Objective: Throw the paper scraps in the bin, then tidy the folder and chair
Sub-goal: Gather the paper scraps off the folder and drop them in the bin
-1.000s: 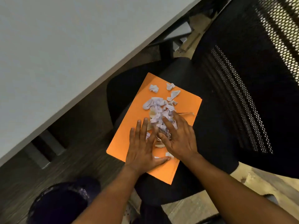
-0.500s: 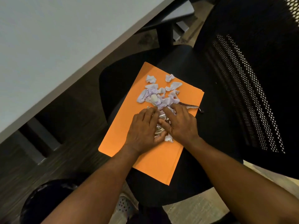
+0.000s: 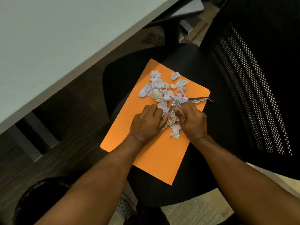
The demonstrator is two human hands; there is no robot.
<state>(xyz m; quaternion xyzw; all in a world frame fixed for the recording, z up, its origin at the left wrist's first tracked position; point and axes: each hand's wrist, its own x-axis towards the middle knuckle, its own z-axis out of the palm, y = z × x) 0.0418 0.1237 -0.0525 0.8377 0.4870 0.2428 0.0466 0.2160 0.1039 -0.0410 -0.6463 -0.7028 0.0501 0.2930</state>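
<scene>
The worktop (image 3: 56, 46) fills the view from nine to twelve o'clock; the black chair (image 3: 243, 78) takes the right side, its seat under my arms; the bin (image 3: 40, 200) sits dark on the floor at seven o'clock, and I cannot tell whether anything lies in it. The orange folder (image 3: 159, 156) lies flat on the seat, closed as far as I can see. On it, toward one o'clock from my wrists, the paper scraps (image 3: 155, 88) are heaped, with loose ones beyond; a foil strip (image 3: 198, 99) trails toward three o'clock. My left hand (image 3: 146, 123) and right hand (image 3: 193, 121) are cupped together, fingers curled round the nearest clump. I judge the task barely begun: most scraps are ungathered, and folder and chair are not yet tidied.
</scene>
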